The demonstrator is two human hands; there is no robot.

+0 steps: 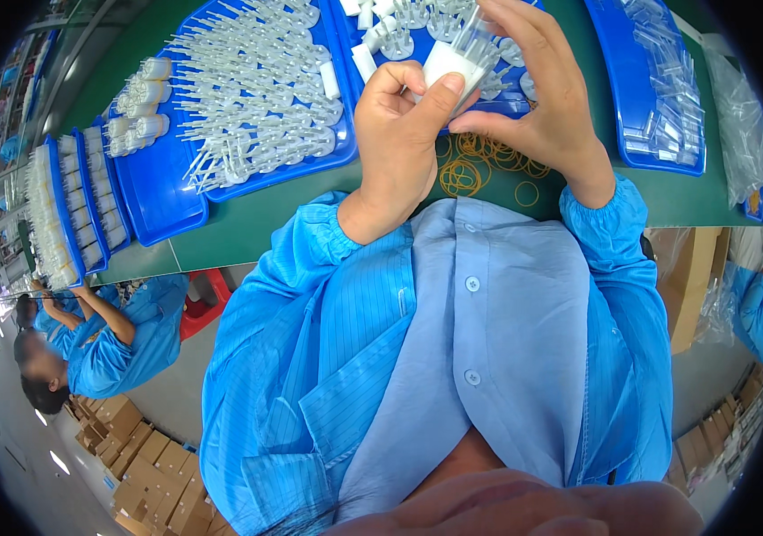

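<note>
Head view looks down on a green worktable [247, 228] lined with blue trays, and most of the work appears to lie ahead. The largest tray [154, 192] at the person's left front is heaped with loose white plastic pump parts with long dip tubes [252, 98], a big pile not yet gathered; at its far left corner stand a few finished-looking bundles of white pieces [138, 121], which I judge to be the small share already done. Another blue tray [658, 98] to the right holds clear plastic pieces, and narrow trays [69, 210] at far left are packed with rows of white parts. A scatter of yellow rubber bands [475, 165] lies on the table just below the hands, still plentiful. The bundle in hand [462, 58], a cluster of white pump parts with clear tubes, is held above the middle tray's near edge. The left hand [399, 134] pinches its white base between thumb and curled fingers; the right hand [537, 89] wraps its fingers around the top. Whether a band is on it I cannot tell.
</note>
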